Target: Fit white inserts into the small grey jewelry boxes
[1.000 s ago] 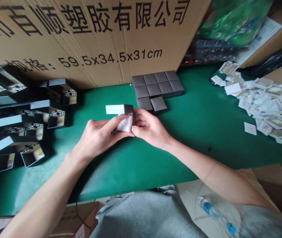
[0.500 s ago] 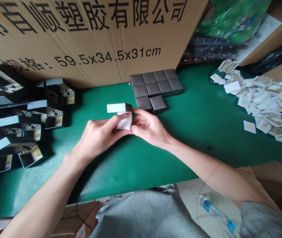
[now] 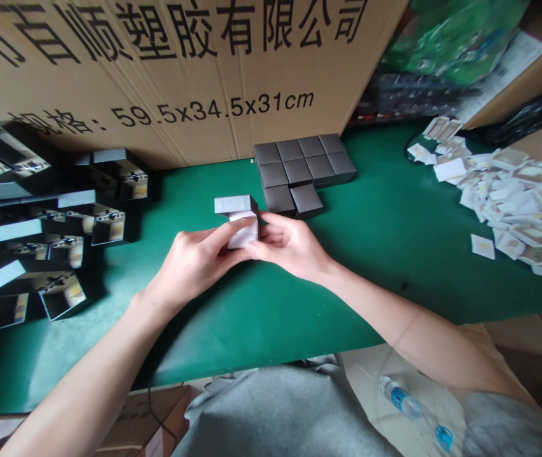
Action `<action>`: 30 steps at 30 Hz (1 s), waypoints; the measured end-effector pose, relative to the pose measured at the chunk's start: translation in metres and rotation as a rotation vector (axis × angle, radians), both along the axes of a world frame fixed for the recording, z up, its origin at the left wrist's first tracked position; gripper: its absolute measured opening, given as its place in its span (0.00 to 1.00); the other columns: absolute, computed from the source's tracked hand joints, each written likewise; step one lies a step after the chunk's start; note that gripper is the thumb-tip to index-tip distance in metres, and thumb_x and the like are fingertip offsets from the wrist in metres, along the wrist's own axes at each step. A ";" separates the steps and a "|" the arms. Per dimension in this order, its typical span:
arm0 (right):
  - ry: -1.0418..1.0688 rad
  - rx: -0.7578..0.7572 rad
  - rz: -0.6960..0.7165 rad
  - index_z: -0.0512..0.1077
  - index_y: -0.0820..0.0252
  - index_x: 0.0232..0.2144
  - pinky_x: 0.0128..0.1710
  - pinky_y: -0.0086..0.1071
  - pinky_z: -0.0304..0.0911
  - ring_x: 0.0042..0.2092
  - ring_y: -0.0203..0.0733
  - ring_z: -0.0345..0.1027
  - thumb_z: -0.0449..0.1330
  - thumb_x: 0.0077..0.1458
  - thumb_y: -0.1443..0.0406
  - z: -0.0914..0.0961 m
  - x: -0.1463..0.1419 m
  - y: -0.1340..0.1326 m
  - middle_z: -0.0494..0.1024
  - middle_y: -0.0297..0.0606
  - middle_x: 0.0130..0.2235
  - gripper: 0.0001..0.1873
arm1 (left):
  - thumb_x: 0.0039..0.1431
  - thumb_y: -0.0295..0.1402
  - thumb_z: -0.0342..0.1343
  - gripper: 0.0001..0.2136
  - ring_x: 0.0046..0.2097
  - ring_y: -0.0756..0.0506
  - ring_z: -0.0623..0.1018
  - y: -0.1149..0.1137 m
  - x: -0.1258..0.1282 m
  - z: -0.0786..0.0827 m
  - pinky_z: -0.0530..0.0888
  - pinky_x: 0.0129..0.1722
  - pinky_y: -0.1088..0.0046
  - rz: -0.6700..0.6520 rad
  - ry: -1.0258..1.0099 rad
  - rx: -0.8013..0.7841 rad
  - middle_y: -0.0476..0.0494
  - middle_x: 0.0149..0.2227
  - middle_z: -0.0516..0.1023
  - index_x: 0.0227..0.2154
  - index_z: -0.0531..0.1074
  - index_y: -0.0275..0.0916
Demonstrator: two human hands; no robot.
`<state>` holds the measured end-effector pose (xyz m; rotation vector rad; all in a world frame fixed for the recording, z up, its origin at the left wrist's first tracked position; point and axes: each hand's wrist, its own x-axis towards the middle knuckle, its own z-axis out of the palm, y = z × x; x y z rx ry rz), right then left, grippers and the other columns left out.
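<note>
Between my hands, above the green table (image 3: 233, 311), is a small dark hinged box (image 3: 233, 204) with its lid raised. A white insert (image 3: 242, 236) shows in its opening. My left hand (image 3: 202, 254) grips the box from the left, its thumb lying on the white insert. My right hand (image 3: 290, 247) is closed round the box's right side, its thumb at the insert's lower edge and the other fingers behind. Just beyond stands a block of closed dark boxes (image 3: 299, 168), one of them (image 3: 306, 200) slightly askew at the front.
Open dark boxes (image 3: 64, 295) crowd the table's left side. White inserts (image 3: 504, 197) lie heaped at the right, with a single insert (image 3: 483, 246) in front. A large printed carton (image 3: 195, 82) stands at the back. Below the table edge is a plastic bottle (image 3: 407, 401).
My right thumb has shifted up and left onto the white insert's lower edge. The box is tilted slightly differently, its lid looking less bright. Both hands keep their hold.
</note>
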<state>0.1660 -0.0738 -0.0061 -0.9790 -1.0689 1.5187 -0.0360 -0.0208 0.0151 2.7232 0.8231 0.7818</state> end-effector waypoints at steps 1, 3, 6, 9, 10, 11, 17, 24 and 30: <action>0.011 -0.013 -0.010 0.72 0.62 0.51 0.38 0.32 0.75 0.36 0.37 0.77 0.71 0.49 0.60 0.000 0.000 0.000 0.82 0.35 0.35 0.27 | 0.64 0.44 0.59 0.22 0.25 0.53 0.74 0.000 0.000 0.000 0.67 0.28 0.79 -0.007 -0.012 -0.006 0.49 0.29 0.79 0.57 0.72 0.41; 0.020 -0.048 -0.030 0.73 0.64 0.50 0.36 0.31 0.74 0.34 0.36 0.76 0.72 0.49 0.59 0.002 0.001 0.000 0.82 0.35 0.32 0.27 | 0.64 0.44 0.59 0.22 0.27 0.52 0.76 -0.001 0.002 0.001 0.69 0.29 0.80 -0.016 -0.032 -0.025 0.46 0.32 0.81 0.58 0.72 0.40; 0.023 -0.074 -0.039 0.73 0.65 0.49 0.35 0.31 0.75 0.33 0.37 0.77 0.70 0.52 0.57 0.006 0.003 0.001 0.83 0.37 0.33 0.26 | 0.65 0.43 0.59 0.21 0.29 0.52 0.78 -0.003 0.004 0.006 0.71 0.31 0.79 -0.008 -0.066 -0.094 0.44 0.38 0.83 0.57 0.73 0.39; 0.055 -0.046 0.013 0.74 0.62 0.49 0.38 0.33 0.77 0.35 0.38 0.79 0.70 0.53 0.54 0.008 0.006 0.003 0.84 0.38 0.38 0.26 | 0.65 0.42 0.59 0.19 0.30 0.51 0.78 -0.005 0.007 0.012 0.73 0.33 0.79 0.036 -0.098 -0.197 0.45 0.38 0.83 0.55 0.75 0.39; 0.064 -0.035 0.031 0.75 0.61 0.49 0.39 0.33 0.78 0.36 0.38 0.79 0.69 0.53 0.53 0.008 0.007 0.003 0.84 0.38 0.39 0.25 | 0.64 0.42 0.59 0.19 0.30 0.51 0.78 -0.006 0.008 0.014 0.73 0.33 0.79 0.057 -0.100 -0.231 0.46 0.37 0.83 0.54 0.75 0.39; 0.070 -0.026 0.046 0.75 0.60 0.49 0.40 0.33 0.78 0.37 0.38 0.79 0.69 0.54 0.54 0.009 0.008 0.004 0.84 0.37 0.40 0.25 | 0.64 0.42 0.59 0.19 0.29 0.51 0.78 -0.007 0.008 0.015 0.73 0.33 0.79 0.079 -0.099 -0.261 0.47 0.35 0.82 0.54 0.76 0.39; 0.091 0.004 0.075 0.74 0.60 0.51 0.46 0.37 0.77 0.41 0.40 0.79 0.66 0.58 0.55 0.008 0.011 0.005 0.83 0.39 0.46 0.22 | 0.64 0.41 0.58 0.18 0.27 0.53 0.74 -0.007 0.011 0.020 0.71 0.31 0.79 0.104 -0.117 -0.377 0.50 0.30 0.78 0.53 0.76 0.38; 0.093 0.041 0.050 0.71 0.59 0.53 0.45 0.37 0.78 0.39 0.40 0.79 0.67 0.56 0.52 0.000 0.009 0.006 0.82 0.36 0.40 0.27 | 0.66 0.41 0.55 0.17 0.26 0.53 0.72 -0.005 0.009 0.019 0.71 0.31 0.79 0.078 -0.104 -0.323 0.51 0.28 0.75 0.51 0.76 0.37; 0.023 0.009 0.009 0.70 0.60 0.52 0.41 0.38 0.78 0.35 0.41 0.79 0.69 0.52 0.49 0.001 0.011 0.007 0.82 0.37 0.39 0.31 | 0.67 0.42 0.54 0.19 0.28 0.53 0.74 -0.001 0.005 0.018 0.72 0.32 0.79 0.015 -0.027 -0.209 0.47 0.33 0.80 0.55 0.75 0.40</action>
